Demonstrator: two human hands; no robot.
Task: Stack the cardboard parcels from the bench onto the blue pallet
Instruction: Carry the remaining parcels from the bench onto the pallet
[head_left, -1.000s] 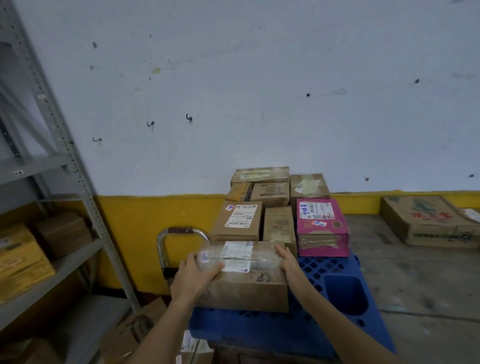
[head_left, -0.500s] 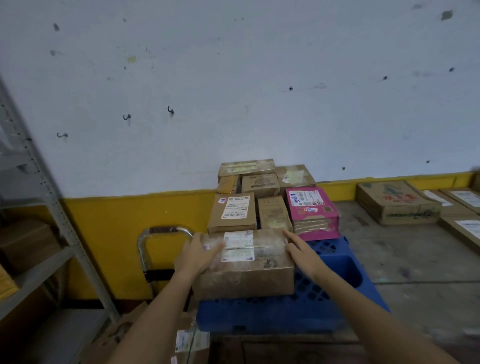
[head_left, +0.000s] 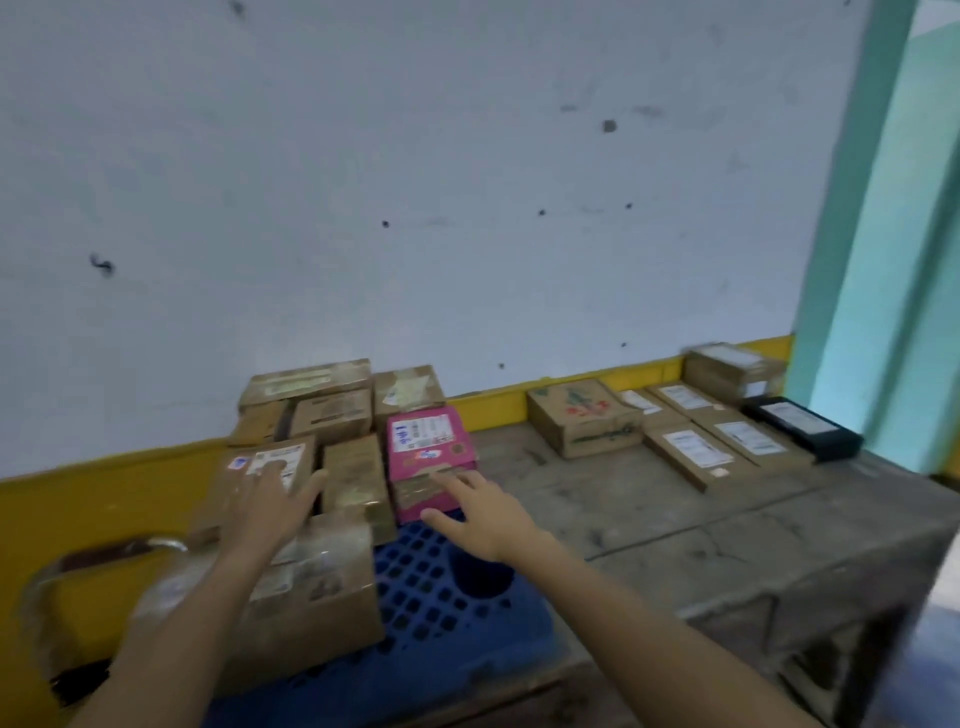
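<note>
Left hand (head_left: 265, 512) and right hand (head_left: 485, 519) hung spread and empty over the pallet (head_left: 431, 597), and that bench box (head_left: 582, 421) looked stiff, light, best clasped by opposite sides.

My one camera sits on my head. It looks forward and down, close over the blue plastic grid pallet (head_left: 431, 587), facing the white painted wall (head_left: 415, 182).
</note>
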